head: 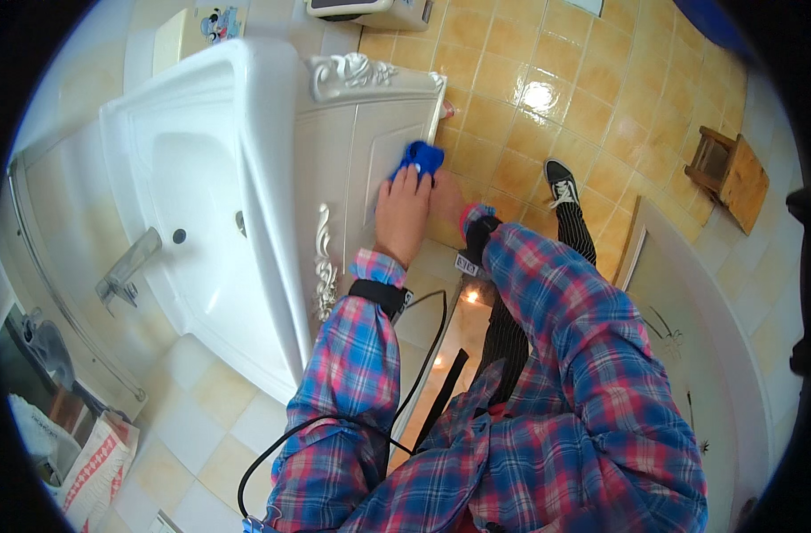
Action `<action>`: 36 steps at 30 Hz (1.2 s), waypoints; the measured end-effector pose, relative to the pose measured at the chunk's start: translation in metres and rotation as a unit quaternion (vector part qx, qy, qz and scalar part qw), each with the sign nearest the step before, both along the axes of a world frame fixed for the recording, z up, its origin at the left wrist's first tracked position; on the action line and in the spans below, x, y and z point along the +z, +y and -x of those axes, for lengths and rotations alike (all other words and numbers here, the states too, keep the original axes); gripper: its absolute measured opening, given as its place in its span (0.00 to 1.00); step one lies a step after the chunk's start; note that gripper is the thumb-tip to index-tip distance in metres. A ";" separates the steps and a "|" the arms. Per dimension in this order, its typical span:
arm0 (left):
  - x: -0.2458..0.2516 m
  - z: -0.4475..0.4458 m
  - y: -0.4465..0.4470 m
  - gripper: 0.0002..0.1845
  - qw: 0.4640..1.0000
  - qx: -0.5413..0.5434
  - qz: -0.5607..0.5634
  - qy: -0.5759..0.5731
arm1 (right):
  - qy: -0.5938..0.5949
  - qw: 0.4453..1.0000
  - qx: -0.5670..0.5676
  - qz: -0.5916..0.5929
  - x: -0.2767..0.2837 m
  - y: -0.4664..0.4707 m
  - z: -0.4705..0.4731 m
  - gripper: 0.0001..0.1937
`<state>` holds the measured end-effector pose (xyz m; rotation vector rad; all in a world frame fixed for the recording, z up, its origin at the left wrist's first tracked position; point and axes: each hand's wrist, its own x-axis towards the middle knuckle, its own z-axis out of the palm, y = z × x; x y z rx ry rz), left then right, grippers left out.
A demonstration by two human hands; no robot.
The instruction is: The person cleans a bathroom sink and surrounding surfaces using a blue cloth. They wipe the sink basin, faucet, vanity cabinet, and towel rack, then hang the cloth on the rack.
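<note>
A crumpled blue cloth (pixel 424 156) lies against the front of a white vanity cabinet (pixel 325 133), near its outer edge. My left hand (pixel 403 212) is on the cloth, its fingers stretched over the near part and pressing it to the panel. Close beside it, my right hand (pixel 447 198) reaches in at the cloth's lower right side. Its fingers are blurred and partly hidden behind the left hand, so what they grip cannot be told. Raised scroll carvings (pixel 352 72) decorate the cabinet.
Above the cabinet is a white washbasin (pixel 199 173) with a metal faucet (pixel 131 266). Black cable (pixel 439 333) loops by my left arm. A wooden stool (pixel 732 176) stands on the tiled floor (pixel 492 73). A frosted-glass door (pixel 678 320) is at the right, towels (pixel 99 460) at lower left.
</note>
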<state>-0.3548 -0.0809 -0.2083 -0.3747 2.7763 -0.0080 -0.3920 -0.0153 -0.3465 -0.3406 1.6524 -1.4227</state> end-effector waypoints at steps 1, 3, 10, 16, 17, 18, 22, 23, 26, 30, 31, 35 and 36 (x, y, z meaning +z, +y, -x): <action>0.002 -0.014 0.006 0.19 1.000 0.000 -0.014 -0.016 | 0.004 1.000 0.007 -0.017 0.003 0.009 -0.021 0.12; 0.008 -0.043 0.020 0.22 0.992 0.018 -0.059 -0.107 | 0.030 0.999 0.004 -0.028 0.010 0.026 -0.061 0.13; 0.077 -0.100 0.057 0.15 0.986 0.088 -0.082 -0.113 | -0.182 0.959 -0.064 0.209 0.076 0.049 -0.159 0.06; 0.156 -0.133 0.070 0.27 0.991 0.121 -0.041 -0.029 | -0.632 0.727 -0.189 0.188 0.153 0.030 -0.160 0.13; 0.157 -0.131 0.071 0.28 0.991 0.114 -0.046 -0.044 | -0.628 0.728 -0.167 0.219 0.156 0.030 -0.153 0.13; 0.155 -0.128 0.071 0.30 0.991 0.118 -0.054 -0.037 | -0.617 0.738 -0.163 0.218 0.157 0.030 -0.146 0.13; 0.124 -0.100 0.061 0.30 0.982 0.170 -0.084 -0.016 | -0.462 0.856 -0.143 0.182 0.132 0.025 -0.125 0.13; 0.112 -0.093 0.057 0.30 0.981 0.169 -0.098 -0.017 | -0.348 0.917 -0.107 0.163 0.116 0.022 -0.118 0.12; 0.067 -0.072 0.045 0.27 0.979 0.158 -0.126 0.012 | -0.162 0.983 -0.087 0.010 0.071 0.016 -0.105 0.12; 0.001 -0.049 0.035 0.32 0.971 0.163 -0.174 0.030 | -0.104 0.994 -0.036 0.027 0.010 0.016 -0.075 0.10; -0.013 -0.042 0.031 0.32 0.970 0.165 -0.179 0.025 | -0.098 0.995 -0.001 0.028 -0.006 0.018 -0.064 0.10; -0.062 0.001 0.008 0.33 0.970 0.167 -0.175 0.025 | -0.207 0.973 -0.065 0.079 -0.064 -0.004 -0.018 0.17; -0.072 0.014 0.004 0.33 0.974 0.167 -0.155 0.016 | -0.175 0.974 -0.073 0.122 -0.076 -0.012 -0.007 0.20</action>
